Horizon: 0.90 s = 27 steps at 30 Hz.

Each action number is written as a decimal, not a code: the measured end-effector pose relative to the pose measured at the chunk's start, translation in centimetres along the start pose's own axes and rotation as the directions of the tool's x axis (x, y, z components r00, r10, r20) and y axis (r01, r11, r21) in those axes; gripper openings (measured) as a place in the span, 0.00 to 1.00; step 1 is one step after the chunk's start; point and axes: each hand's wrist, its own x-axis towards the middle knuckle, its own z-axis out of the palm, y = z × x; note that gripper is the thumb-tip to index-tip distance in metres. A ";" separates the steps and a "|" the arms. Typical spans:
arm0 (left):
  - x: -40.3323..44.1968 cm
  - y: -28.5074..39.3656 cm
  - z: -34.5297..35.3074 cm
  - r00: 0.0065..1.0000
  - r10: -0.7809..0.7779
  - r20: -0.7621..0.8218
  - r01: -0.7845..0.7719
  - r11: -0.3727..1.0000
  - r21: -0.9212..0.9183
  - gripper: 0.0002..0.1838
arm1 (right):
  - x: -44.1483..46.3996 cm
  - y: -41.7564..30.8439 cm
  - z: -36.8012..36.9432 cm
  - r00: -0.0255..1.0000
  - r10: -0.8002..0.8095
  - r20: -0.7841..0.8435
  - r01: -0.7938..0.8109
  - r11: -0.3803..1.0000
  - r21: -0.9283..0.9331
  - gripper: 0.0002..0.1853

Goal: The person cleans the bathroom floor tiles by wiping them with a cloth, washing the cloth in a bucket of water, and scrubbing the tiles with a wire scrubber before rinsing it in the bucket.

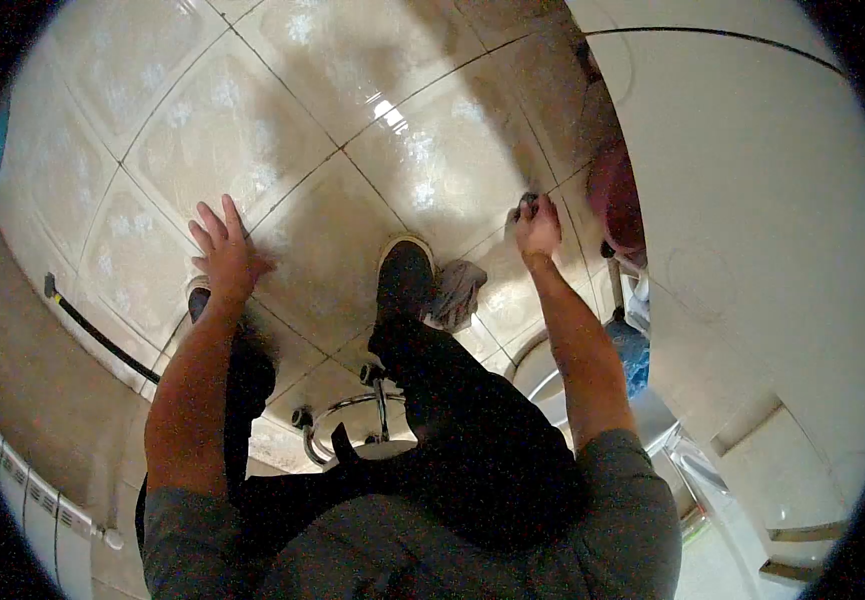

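Note:
My left hand [225,250] has its fingers spread over the tiled floor [282,150], in front of my left shoe; whether it touches the tiles I cannot tell. Out to the right, my right hand [540,228] is closed around a small dark scrubbing pad [527,206], low at the floor near a tile joint. Most of the pad is hidden by the fingers. A crumpled grey-brown cloth [457,295] lies against my right shoe [405,278], between that shoe and my right forearm.
A stool with chrome legs [382,405] stands beneath me. On the right are a white cabinet or appliance [752,200], a dark red container [615,200] and a blue item [634,362]. At left lie a black hose [102,340] and a white radiator [40,495].

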 end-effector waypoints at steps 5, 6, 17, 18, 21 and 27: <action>-0.5 -0.2 -0.4 0.998 0.056 -0.024 -0.056 0.998 0.002 0.75 | 6.7 1.2 1.1 0.998 0.061 0.008 -0.061 0.998 -0.015 0.21; -0.6 -0.3 -0.3 0.998 0.059 -0.018 -0.059 0.998 0.010 0.75 | 7.7 1.4 1.3 0.991 0.123 0.049 -0.124 0.992 0.014 0.21; -0.4 -0.2 -0.8 0.999 0.033 0.007 -0.033 0.999 -0.035 0.75 | 5.0 6.0 4.5 0.993 0.053 0.107 -0.093 0.907 0.411 0.20; 0.1 0.0 -1.1 1.000 0.031 -0.001 -0.031 0.999 -0.039 0.75 | 3.7 5.5 4.0 1.000 0.013 0.028 -0.023 0.917 0.397 0.20; -0.4 0.3 -0.9 0.999 -0.010 0.048 0.010 1.000 0.004 0.75 | 5.0 4.7 3.4 0.999 0.030 -0.038 -0.013 0.922 0.387 0.20; -0.1 -0.1 -0.7 1.000 0.004 -0.003 -0.004 0.999 -0.038 0.75 | 2.2 1.5 0.5 0.992 -0.008 -0.124 -0.009 0.990 -0.141 0.14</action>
